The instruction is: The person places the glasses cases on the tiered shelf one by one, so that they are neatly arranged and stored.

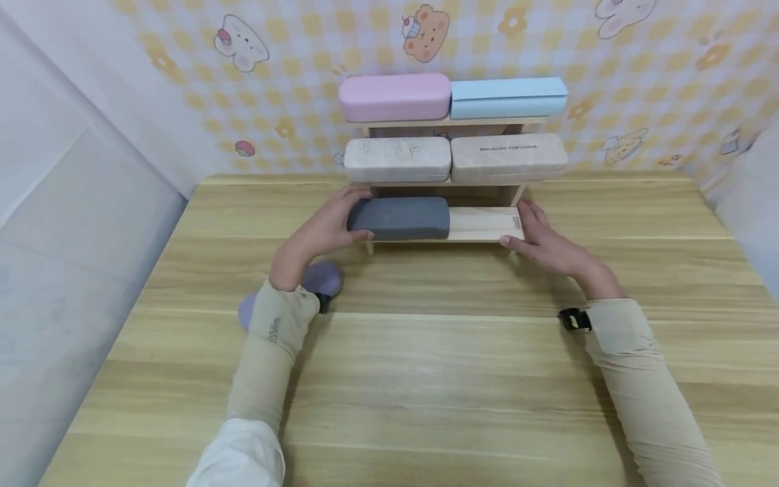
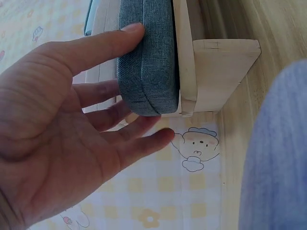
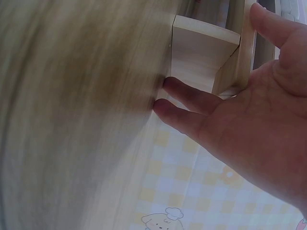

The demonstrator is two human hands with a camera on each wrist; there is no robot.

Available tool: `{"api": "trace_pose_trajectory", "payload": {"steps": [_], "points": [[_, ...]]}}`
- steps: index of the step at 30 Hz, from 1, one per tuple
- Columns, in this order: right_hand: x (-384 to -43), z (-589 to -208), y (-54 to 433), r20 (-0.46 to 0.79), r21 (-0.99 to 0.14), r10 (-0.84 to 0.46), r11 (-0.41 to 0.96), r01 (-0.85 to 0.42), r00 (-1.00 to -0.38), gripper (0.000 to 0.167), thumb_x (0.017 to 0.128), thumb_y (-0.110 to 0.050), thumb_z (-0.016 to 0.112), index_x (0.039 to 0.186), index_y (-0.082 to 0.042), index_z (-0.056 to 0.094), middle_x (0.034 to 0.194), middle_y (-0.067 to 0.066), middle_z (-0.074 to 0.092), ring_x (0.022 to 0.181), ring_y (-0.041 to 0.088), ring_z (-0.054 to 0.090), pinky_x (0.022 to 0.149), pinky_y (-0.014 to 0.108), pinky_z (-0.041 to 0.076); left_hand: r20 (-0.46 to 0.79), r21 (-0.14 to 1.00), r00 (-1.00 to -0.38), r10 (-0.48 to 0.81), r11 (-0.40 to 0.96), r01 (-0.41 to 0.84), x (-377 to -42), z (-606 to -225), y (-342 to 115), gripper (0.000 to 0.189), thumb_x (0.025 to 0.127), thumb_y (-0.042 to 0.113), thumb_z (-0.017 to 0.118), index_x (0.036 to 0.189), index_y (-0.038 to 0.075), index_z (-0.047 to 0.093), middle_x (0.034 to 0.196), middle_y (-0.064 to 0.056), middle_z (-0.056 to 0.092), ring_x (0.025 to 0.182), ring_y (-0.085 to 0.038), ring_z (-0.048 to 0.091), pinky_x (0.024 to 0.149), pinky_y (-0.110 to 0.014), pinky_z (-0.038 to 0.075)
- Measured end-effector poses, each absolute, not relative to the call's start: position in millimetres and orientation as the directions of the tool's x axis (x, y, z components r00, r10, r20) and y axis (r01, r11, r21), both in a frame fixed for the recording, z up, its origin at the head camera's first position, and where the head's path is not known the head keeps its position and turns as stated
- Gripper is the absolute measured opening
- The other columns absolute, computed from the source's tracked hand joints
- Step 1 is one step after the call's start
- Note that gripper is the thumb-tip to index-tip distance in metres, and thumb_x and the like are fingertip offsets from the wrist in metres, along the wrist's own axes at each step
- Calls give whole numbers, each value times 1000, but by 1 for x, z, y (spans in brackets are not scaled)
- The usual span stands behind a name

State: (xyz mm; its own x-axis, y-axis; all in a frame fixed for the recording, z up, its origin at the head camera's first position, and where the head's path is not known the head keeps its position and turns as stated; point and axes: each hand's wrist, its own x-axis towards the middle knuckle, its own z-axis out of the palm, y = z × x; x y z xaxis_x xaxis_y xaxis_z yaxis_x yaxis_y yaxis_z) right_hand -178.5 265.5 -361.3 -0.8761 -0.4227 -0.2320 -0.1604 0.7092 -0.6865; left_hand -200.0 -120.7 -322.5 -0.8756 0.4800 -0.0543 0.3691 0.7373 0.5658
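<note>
A dark grey-blue fabric glasses case (image 1: 398,218) lies on the left half of the lowest tier of a wooden rack (image 1: 481,223). Around its left end is my left hand (image 1: 325,226), thumb on the front face and fingers behind; the left wrist view shows the thumb on the case (image 2: 151,57) near its seam. My right hand (image 1: 550,247) holds the right end of that same tier, its thumb at the front edge and fingers round the side. In the right wrist view, two fingers (image 3: 184,112) reach down beside the rack's leg (image 3: 196,52).
A pink case (image 1: 395,98) and a light blue case (image 1: 508,99) fill the top tier. Two pale cases, one speckled (image 1: 398,160) and one lettered (image 1: 511,159), sit on the middle tier. A lavender object (image 1: 322,277) lies on the table, partly behind my left forearm.
</note>
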Motion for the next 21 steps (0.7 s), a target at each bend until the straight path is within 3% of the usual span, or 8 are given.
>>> {"api": "trace_pose_trajectory", "payload": {"steps": [5, 10, 16, 21], "points": [[-179, -363, 265, -223, -683, -420, 711, -166, -880, 91, 107, -35, 47, 156, 0, -22, 164, 24, -25, 154, 41, -22, 123, 66, 1, -115, 616, -911, 396, 748, 247, -190, -318, -129, 72, 94, 13, 69, 146, -11, 26, 151, -33, 38, 145, -42, 37, 121, -51, 30], [-178, -363, 263, -219, -688, -422, 706, -167, -880, 91, 106, -35, 47, 156, -1, -22, 164, 24, -26, 154, 41, -22, 123, 66, 1, -220, 598, -913, 343, 787, 152, -163, -306, -156, 81, 100, 25, 61, 151, -6, 6, 154, -40, 29, 146, -50, 33, 120, -58, 30], [-178, -362, 263, -222, -693, -421, 702, -161, -880, 91, 107, -35, 46, 156, -1, -23, 164, 24, -26, 154, 40, -22, 123, 66, 2, -263, 458, -900, 349, 866, 202, -112, -311, -203, 92, 96, 35, 68, 153, -15, 15, 152, -42, 32, 138, -58, 37, 113, -66, 34], [-178, -361, 264, -230, -688, -419, 708, -158, -879, 91, 107, -36, 46, 156, -1, -23, 164, 24, -26, 154, 41, -21, 122, 66, 3, -247, 391, -919, 308, 899, 197, -69, -334, -237, 99, 82, 36, 83, 145, -19, 31, 141, -44, 44, 130, -60, 44, 107, -67, 38]]}}
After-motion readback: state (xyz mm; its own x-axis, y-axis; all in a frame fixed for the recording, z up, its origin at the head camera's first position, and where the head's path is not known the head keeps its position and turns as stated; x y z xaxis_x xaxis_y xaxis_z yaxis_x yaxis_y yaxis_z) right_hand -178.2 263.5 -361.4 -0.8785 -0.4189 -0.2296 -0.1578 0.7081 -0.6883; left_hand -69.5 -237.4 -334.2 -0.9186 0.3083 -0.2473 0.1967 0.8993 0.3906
